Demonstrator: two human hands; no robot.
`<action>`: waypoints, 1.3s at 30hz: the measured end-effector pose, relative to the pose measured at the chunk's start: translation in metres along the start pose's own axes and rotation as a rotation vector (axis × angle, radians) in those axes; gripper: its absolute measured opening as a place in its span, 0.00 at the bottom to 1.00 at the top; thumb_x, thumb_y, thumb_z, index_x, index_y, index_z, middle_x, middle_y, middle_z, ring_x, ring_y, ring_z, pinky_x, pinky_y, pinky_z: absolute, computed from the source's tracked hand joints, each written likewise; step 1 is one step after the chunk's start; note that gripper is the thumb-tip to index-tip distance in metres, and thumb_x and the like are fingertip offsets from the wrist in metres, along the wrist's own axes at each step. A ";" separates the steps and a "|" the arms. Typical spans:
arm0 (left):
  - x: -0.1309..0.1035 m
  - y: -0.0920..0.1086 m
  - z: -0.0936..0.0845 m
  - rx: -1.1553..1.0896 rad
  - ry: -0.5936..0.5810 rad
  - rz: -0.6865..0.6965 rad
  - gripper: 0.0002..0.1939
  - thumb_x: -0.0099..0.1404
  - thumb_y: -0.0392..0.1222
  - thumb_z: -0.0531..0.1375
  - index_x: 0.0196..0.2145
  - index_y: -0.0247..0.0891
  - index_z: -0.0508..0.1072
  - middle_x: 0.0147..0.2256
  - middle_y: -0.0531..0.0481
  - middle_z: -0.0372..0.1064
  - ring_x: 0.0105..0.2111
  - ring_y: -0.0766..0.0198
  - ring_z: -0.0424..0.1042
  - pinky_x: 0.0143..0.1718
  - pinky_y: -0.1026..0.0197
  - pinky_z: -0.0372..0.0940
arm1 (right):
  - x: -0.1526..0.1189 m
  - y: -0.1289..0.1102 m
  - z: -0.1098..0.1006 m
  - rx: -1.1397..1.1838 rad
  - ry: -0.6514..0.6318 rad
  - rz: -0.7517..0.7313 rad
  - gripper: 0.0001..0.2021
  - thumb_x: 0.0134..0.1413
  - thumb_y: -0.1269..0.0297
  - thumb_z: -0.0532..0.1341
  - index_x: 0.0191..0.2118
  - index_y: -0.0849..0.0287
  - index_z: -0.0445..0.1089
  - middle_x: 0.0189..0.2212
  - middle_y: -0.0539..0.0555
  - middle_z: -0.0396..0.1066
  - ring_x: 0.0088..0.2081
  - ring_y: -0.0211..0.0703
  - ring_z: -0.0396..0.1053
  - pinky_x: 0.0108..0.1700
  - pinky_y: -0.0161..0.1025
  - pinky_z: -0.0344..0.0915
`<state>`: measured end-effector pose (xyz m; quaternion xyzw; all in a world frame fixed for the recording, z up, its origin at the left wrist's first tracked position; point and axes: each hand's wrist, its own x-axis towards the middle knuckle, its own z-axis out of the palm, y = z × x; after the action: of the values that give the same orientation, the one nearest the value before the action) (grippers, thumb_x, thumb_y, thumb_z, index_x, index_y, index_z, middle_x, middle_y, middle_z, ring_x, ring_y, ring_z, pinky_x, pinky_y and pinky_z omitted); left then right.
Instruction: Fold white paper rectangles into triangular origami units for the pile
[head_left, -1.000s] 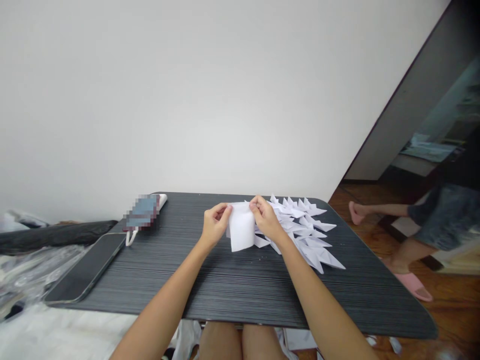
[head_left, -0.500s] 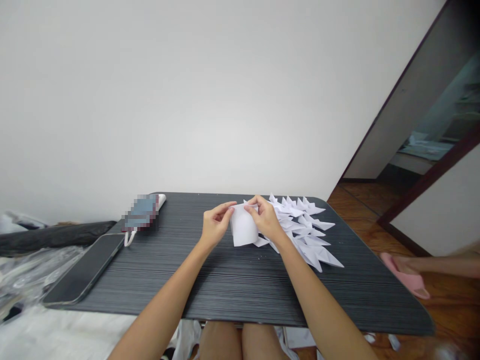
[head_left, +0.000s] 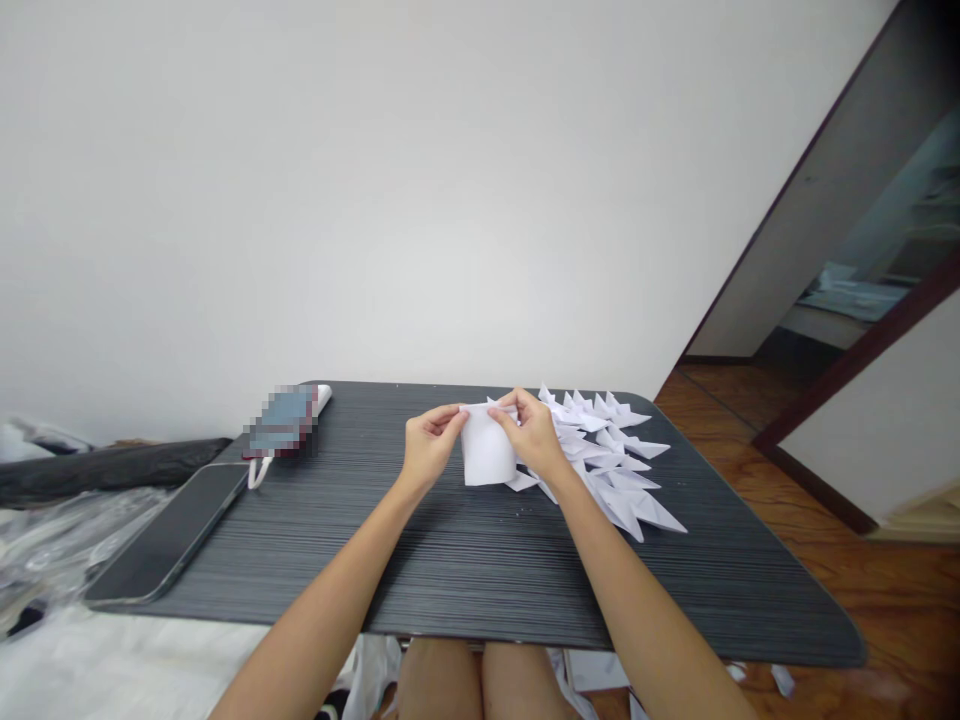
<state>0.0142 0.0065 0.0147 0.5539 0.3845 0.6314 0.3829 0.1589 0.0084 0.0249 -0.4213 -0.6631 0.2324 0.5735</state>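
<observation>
A white sheet of paper (head_left: 489, 452), curved as if folded over, hangs between my hands above the table. My left hand (head_left: 433, 440) pinches its upper left corner between thumb and fingers. At the upper right, my right hand (head_left: 529, 430) grips the top edge the same way. Just beyond and beside my right hand lie several folded white paper boats (head_left: 619, 470) with pointed ends, bunched in rows. Part of the bunch is hidden behind my right hand and forearm.
The dark ribbed table (head_left: 480, 590) stands against a white wall. On its left are a phone (head_left: 169, 535), a white cable (head_left: 259, 470) and a second device (head_left: 283, 420), blurred out. Plastic wrapping (head_left: 52, 560) lies left of the table. Paper scraps (head_left: 782, 681) are on the wooden floor.
The paper's lower edge has risen slightly, with both hands still pinching the top. At the right, another person's foot in a pink slipper has gone out of view.
</observation>
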 end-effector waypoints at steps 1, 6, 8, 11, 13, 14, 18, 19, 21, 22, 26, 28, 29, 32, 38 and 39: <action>0.000 0.000 0.000 0.006 0.005 0.003 0.12 0.48 0.43 0.61 0.30 0.31 0.74 0.30 0.45 0.73 0.29 0.61 0.72 0.30 0.63 0.67 | 0.000 0.001 0.000 -0.005 0.002 0.007 0.07 0.44 0.62 0.57 0.25 0.60 0.61 0.22 0.48 0.63 0.24 0.35 0.60 0.27 0.32 0.55; -0.001 0.000 0.001 0.029 0.011 0.023 0.12 0.49 0.43 0.61 0.29 0.31 0.74 0.30 0.45 0.73 0.29 0.61 0.72 0.30 0.62 0.67 | -0.001 0.003 0.001 -0.022 0.012 0.027 0.08 0.44 0.61 0.57 0.25 0.60 0.61 0.21 0.48 0.62 0.23 0.35 0.59 0.26 0.32 0.54; -0.002 0.001 0.002 0.044 0.011 0.029 0.11 0.49 0.43 0.61 0.28 0.31 0.74 0.29 0.45 0.73 0.29 0.61 0.72 0.30 0.63 0.67 | -0.001 0.002 0.002 -0.020 0.015 0.026 0.08 0.44 0.60 0.57 0.25 0.60 0.61 0.21 0.48 0.62 0.24 0.35 0.59 0.26 0.32 0.54; -0.002 0.003 0.001 0.063 0.012 0.025 0.11 0.49 0.43 0.61 0.28 0.31 0.74 0.29 0.45 0.73 0.28 0.62 0.71 0.29 0.64 0.67 | -0.002 0.000 0.002 0.031 0.013 0.053 0.08 0.43 0.60 0.58 0.26 0.60 0.62 0.21 0.48 0.62 0.23 0.34 0.59 0.25 0.31 0.54; -0.001 0.002 0.000 0.068 0.014 0.014 0.11 0.50 0.43 0.60 0.28 0.31 0.74 0.28 0.45 0.73 0.27 0.63 0.71 0.28 0.64 0.66 | -0.001 0.000 0.001 0.143 -0.023 0.125 0.10 0.42 0.60 0.59 0.32 0.59 0.62 0.21 0.47 0.64 0.23 0.34 0.60 0.24 0.31 0.55; 0.000 0.001 -0.001 0.068 0.013 0.011 0.11 0.50 0.43 0.60 0.27 0.31 0.74 0.28 0.46 0.73 0.26 0.63 0.71 0.27 0.65 0.66 | -0.001 0.000 0.000 0.211 -0.050 0.176 0.13 0.42 0.60 0.59 0.36 0.59 0.62 0.21 0.47 0.65 0.22 0.34 0.61 0.24 0.31 0.56; 0.004 -0.002 -0.007 0.073 -0.002 0.011 0.12 0.50 0.43 0.60 0.27 0.31 0.74 0.26 0.46 0.73 0.26 0.64 0.70 0.26 0.66 0.65 | 0.002 0.006 -0.002 0.386 -0.098 0.349 0.13 0.39 0.58 0.61 0.31 0.63 0.66 0.20 0.50 0.68 0.22 0.35 0.63 0.26 0.33 0.58; 0.005 -0.003 -0.008 0.081 -0.010 0.009 0.12 0.50 0.43 0.60 0.27 0.31 0.74 0.26 0.46 0.73 0.25 0.65 0.70 0.26 0.66 0.65 | 0.002 0.007 -0.002 0.405 -0.083 0.367 0.13 0.39 0.58 0.61 0.27 0.64 0.67 0.20 0.51 0.68 0.22 0.35 0.63 0.27 0.33 0.59; 0.006 -0.003 -0.010 0.099 -0.019 0.004 0.12 0.50 0.44 0.60 0.27 0.31 0.74 0.26 0.46 0.72 0.24 0.65 0.69 0.25 0.66 0.64 | 0.002 0.009 -0.002 0.448 -0.062 0.397 0.13 0.39 0.57 0.60 0.23 0.65 0.68 0.20 0.51 0.68 0.22 0.34 0.63 0.28 0.34 0.59; 0.007 -0.003 -0.011 0.108 -0.013 0.002 0.12 0.50 0.44 0.60 0.27 0.30 0.74 0.25 0.47 0.72 0.24 0.65 0.69 0.25 0.66 0.64 | 0.001 0.010 -0.002 0.463 -0.073 0.416 0.13 0.39 0.57 0.60 0.23 0.65 0.68 0.20 0.51 0.68 0.22 0.35 0.63 0.28 0.34 0.60; 0.009 -0.001 -0.014 0.125 0.051 -0.001 0.13 0.49 0.45 0.60 0.26 0.30 0.73 0.24 0.47 0.72 0.23 0.66 0.69 0.24 0.66 0.63 | 0.000 0.010 -0.001 0.422 -0.178 0.455 0.13 0.37 0.57 0.62 0.23 0.66 0.70 0.20 0.52 0.69 0.22 0.35 0.63 0.28 0.35 0.60; 0.009 0.000 -0.015 0.120 0.058 -0.004 0.12 0.49 0.44 0.60 0.26 0.30 0.73 0.24 0.47 0.72 0.23 0.66 0.68 0.24 0.66 0.63 | 0.000 0.008 -0.001 0.373 -0.153 0.425 0.13 0.36 0.58 0.62 0.22 0.66 0.70 0.19 0.52 0.70 0.21 0.36 0.63 0.26 0.34 0.59; 0.010 0.000 -0.015 0.118 0.061 -0.001 0.12 0.49 0.44 0.60 0.26 0.30 0.73 0.24 0.47 0.72 0.23 0.65 0.69 0.24 0.66 0.63 | -0.001 0.007 -0.001 0.359 -0.141 0.409 0.13 0.36 0.58 0.62 0.22 0.66 0.70 0.19 0.53 0.70 0.22 0.36 0.64 0.26 0.34 0.59; 0.010 0.001 -0.016 0.125 0.096 0.027 0.12 0.49 0.44 0.60 0.26 0.30 0.73 0.25 0.46 0.72 0.24 0.65 0.69 0.25 0.66 0.63 | -0.002 0.000 0.000 0.362 -0.224 0.406 0.13 0.37 0.58 0.62 0.24 0.66 0.70 0.21 0.53 0.71 0.23 0.38 0.66 0.27 0.35 0.60; 0.015 0.007 -0.026 0.179 0.173 0.045 0.12 0.49 0.44 0.60 0.25 0.30 0.73 0.26 0.45 0.72 0.24 0.64 0.69 0.24 0.67 0.62 | -0.009 -0.014 0.010 0.330 -0.429 0.457 0.14 0.34 0.57 0.63 0.20 0.67 0.69 0.16 0.52 0.69 0.21 0.38 0.67 0.25 0.33 0.60; 0.016 0.008 -0.029 0.188 0.208 0.058 0.12 0.49 0.44 0.60 0.26 0.30 0.73 0.26 0.46 0.73 0.24 0.64 0.69 0.24 0.67 0.62 | -0.010 -0.015 0.012 0.340 -0.471 0.466 0.14 0.33 0.58 0.64 0.19 0.66 0.68 0.15 0.52 0.69 0.21 0.39 0.68 0.24 0.33 0.60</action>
<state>-0.0166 0.0162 0.0255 0.5299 0.4632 0.6574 0.2693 0.1429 -0.0058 0.0282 -0.3943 -0.6152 0.5541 0.3987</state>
